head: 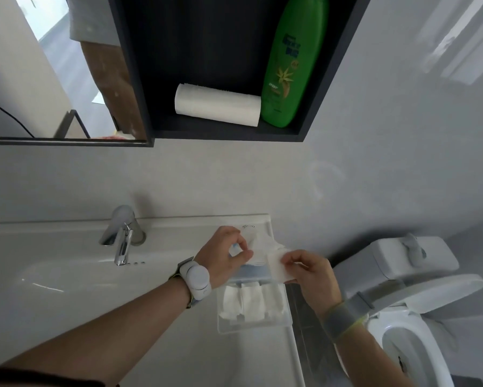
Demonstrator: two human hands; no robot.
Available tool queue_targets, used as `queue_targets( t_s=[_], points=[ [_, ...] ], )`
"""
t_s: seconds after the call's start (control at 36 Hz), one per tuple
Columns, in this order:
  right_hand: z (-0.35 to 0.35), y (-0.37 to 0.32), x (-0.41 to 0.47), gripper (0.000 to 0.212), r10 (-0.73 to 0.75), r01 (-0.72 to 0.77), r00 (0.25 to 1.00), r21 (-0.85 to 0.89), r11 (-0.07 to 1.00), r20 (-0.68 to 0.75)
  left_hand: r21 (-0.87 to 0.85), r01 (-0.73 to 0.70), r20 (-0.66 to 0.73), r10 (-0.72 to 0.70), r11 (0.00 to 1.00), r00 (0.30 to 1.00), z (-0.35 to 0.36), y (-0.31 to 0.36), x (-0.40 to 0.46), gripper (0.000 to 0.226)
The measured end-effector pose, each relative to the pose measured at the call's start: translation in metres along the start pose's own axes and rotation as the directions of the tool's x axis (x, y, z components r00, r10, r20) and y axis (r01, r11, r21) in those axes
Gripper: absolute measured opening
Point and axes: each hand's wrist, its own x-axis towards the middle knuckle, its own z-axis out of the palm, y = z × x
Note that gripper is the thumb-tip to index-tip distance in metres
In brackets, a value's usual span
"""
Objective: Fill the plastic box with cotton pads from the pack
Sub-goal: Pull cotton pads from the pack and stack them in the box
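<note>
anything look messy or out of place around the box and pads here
Slightly. The cotton pads in the clear plastic box lie crumpled and uneven rather than in neat stacks, and the box sits at the sink counter's right edge. Nothing is spilled or visibly damaged.

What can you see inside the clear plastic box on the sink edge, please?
The plastic box holds three upright stacks of cotton pads. Its far end is hidden under both hands and the pack.

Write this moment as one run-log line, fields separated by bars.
left hand: holds pack | right hand: pinches cotton pad | plastic box: partly filled, on sink ledge
</note>
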Motion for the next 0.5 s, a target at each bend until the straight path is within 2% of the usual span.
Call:
queue_targets(
  t_s=[0.08,0.22,0.39,0.5],
  points=[
    [-0.002,0.019,-0.004,0.029,0.045,-0.047,0.998,-0.073,0.996,-0.034,0.013,0.003,-0.002,-0.003,1.000,1.000,0.000,0.000,-0.001,0.010],
    [0.003,0.051,-0.004,0.039,0.090,-0.108,0.994,-0.345,0.932,-0.068,0.031,-0.013,0.008,0.012,0.999,1.000,0.001,0.000,-0.001,0.009],
    [0.018,0.061,-0.007,0.028,0.157,-0.147,0.987,-0.623,0.768,-0.040,0.067,-0.036,0.023,0.034,0.997,0.999,0.002,-0.003,-0.001,0.009],
    [0.023,0.063,-0.008,0.029,0.112,-0.092,0.993,-0.792,0.603,-0.030,0.072,-0.039,0.026,0.037,0.997,0.999,0.002,-0.004,-0.001,0.009]
  ],
)
